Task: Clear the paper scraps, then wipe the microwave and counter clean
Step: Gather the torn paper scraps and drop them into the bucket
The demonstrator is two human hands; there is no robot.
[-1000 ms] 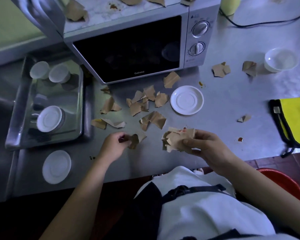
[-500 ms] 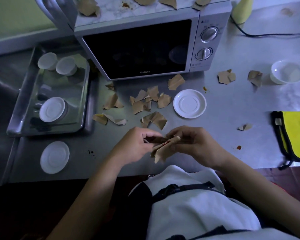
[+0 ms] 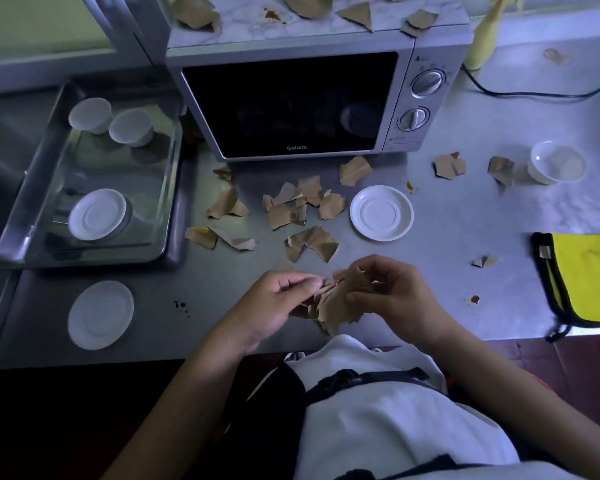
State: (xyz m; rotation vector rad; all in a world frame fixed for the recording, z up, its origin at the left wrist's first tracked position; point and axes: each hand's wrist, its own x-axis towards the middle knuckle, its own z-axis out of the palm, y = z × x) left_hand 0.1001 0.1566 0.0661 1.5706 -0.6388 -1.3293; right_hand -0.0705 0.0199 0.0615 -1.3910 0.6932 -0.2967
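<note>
1. Our right fingers [image 3: 368, 296] curl closed around a crumpled bundle of torn brown paper scraps [image 3: 336, 303], while our left fingers [image 3: 302, 284] pinch its near edge; both the right hand [image 3: 392, 299] and the left hand [image 3: 274, 306] hold it just above the grey metal tabletop [image 3: 465, 216].
2. We judge the scraps very light, soft and creased, easily crushed together; a loose handful can shed pieces, so we take them by the gathered middle, not the ragged tips. A red smear shows on one.
3. More brown scraps [image 3: 302, 206] lie on the tabletop between our hands and the silver microwave oven [image 3: 291, 102], and several rest on its top.
4. The only writing we can read is "Galanz" [image 3: 296, 147] under the dark door; the marks by the dials are too small to read.
5. A yellow, black-edged wiping cloth [image 3: 586, 275] waits at the right edge.
</note>
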